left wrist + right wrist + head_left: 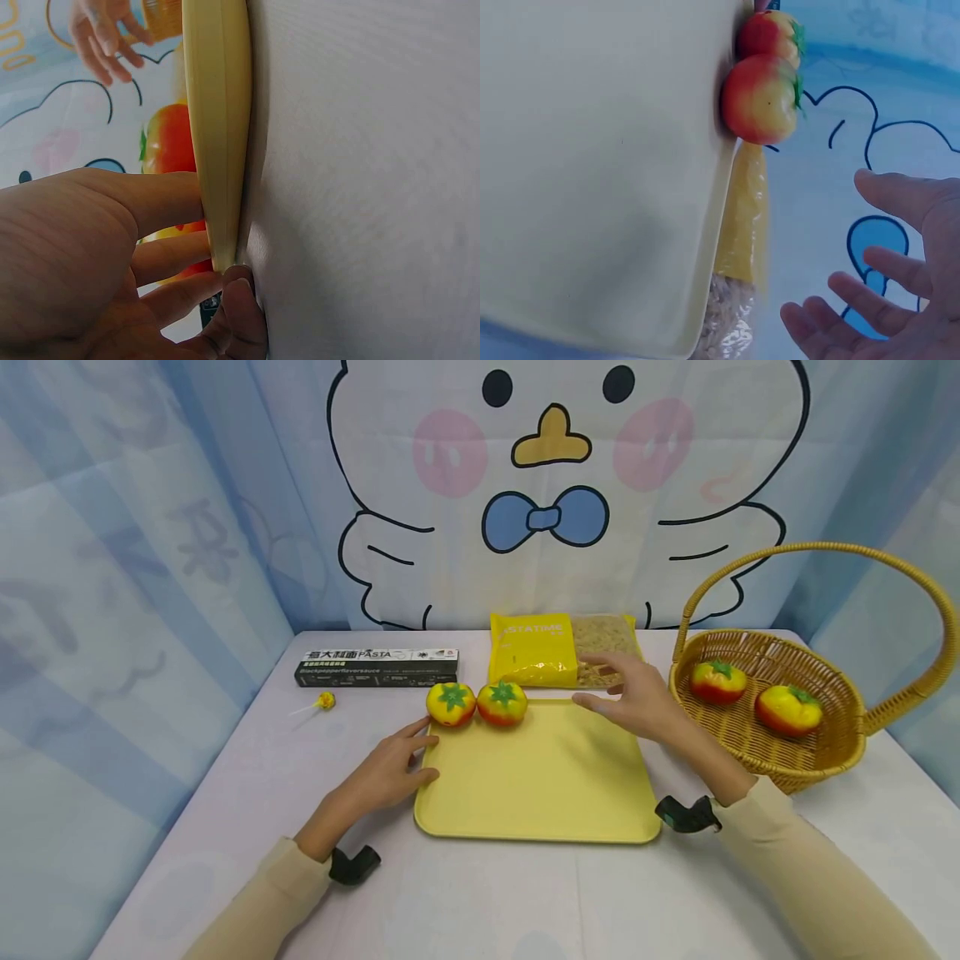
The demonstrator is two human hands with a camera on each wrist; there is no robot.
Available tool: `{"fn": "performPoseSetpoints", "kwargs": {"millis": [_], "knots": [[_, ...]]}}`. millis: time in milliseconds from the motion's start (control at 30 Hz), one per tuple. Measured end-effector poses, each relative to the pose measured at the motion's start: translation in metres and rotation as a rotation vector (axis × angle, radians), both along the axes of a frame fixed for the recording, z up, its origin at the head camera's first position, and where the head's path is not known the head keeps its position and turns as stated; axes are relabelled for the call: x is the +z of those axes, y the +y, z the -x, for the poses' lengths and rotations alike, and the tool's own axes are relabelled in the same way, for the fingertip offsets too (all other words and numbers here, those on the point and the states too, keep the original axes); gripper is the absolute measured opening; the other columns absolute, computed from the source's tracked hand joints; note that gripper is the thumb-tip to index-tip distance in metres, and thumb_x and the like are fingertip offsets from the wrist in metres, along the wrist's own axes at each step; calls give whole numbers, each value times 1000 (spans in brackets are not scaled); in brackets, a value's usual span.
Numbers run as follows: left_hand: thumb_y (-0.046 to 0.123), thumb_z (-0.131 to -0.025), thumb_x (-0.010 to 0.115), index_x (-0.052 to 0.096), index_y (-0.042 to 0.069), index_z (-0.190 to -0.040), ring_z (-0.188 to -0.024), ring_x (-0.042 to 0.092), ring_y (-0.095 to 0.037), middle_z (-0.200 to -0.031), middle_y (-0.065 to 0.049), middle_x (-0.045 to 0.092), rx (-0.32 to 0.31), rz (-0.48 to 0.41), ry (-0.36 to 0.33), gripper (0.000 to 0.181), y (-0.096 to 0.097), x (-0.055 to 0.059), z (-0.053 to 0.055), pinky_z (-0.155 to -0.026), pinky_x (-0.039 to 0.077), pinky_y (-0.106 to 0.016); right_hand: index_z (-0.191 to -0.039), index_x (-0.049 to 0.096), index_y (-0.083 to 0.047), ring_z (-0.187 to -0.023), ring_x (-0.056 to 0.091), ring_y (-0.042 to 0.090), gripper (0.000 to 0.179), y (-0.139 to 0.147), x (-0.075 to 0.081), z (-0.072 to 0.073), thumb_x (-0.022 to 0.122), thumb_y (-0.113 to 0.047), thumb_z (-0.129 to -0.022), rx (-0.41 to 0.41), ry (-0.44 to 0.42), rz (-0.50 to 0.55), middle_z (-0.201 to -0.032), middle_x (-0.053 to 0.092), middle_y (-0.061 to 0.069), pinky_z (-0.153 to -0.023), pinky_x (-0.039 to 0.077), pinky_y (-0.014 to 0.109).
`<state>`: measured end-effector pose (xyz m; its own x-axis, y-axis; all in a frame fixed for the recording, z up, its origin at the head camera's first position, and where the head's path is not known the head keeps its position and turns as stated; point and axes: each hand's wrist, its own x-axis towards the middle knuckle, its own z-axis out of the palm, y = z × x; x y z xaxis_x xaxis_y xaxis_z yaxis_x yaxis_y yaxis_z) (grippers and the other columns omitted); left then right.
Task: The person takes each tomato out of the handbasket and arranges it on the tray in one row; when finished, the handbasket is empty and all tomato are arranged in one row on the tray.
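While the left hand (386, 770) touches the left edge of the yellow tray (540, 781) with loose fingers, two tomatoes (452, 704) lie together in its far left corner, just beside this hand; the right hand (633, 697), fingers apart and holding nothing, hangs above the far right corner, near the pasta bag (534, 652)

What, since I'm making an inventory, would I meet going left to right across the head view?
Leaving out overlapping things: lollipop, left hand, one red-yellow fruit, a second red-yellow fruit, right hand, basket.
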<state>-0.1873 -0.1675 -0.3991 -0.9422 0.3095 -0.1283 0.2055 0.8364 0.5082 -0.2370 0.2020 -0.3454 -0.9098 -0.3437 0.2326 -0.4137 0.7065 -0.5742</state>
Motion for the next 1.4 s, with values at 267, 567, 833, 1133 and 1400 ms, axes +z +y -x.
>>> {"fn": "performPoseSetpoints", "kwargs": {"millis": [267, 567, 833, 1133, 1400], "knots": [[21, -100, 74, 60, 4, -149, -114, 58, -28, -175, -15, 32, 10, 2, -8, 53, 1, 0, 0, -110, 49, -50, -151, 54, -3, -137, 57, 47, 63, 18, 7, -2, 77, -26, -98, -56, -49, 17, -155, 54, 23, -104, 56, 59], [21, -100, 74, 60, 5, -149, -114, 60, -27, -175, -16, 32, 7, -4, -6, 53, 0, 0, 0, -111, 50, -50, -152, 53, -4, -138, 55, 46, 63, 38, 12, -3, 75, -31, -100, -117, -57, 2, -156, 54, 23, -104, 56, 60], [22, -100, 73, 60, 5, -149, -111, 61, -25, -175, -16, 31, 2, -5, -8, 53, 1, 1, 0, -110, 52, -49, -151, 54, -3, -125, 63, 48, 62, 59, 18, -5, 73, -35, -101, -162, -20, -21, -151, 57, 26, -97, 57, 63], [23, -100, 74, 60, 5, -149, -111, 61, -26, -175, -16, 31, 5, -7, -14, 54, 1, 1, -1, -109, 52, -49, -147, 57, -1, -117, 66, 45, 58, 81, 21, -2, 73, -32, -101, -188, 51, -39, -131, 66, 27, -89, 58, 49], [23, -99, 75, 60, 5, -149, -108, 60, -25, -175, -14, 31, 10, -12, -19, 55, 2, 0, 0, -104, 53, -46, -150, 54, -2, -128, 61, 48, 63, 99, 29, 2, 69, -41, -103, -236, 9, -81, -135, 67, 30, -98, 52, 63]]}}
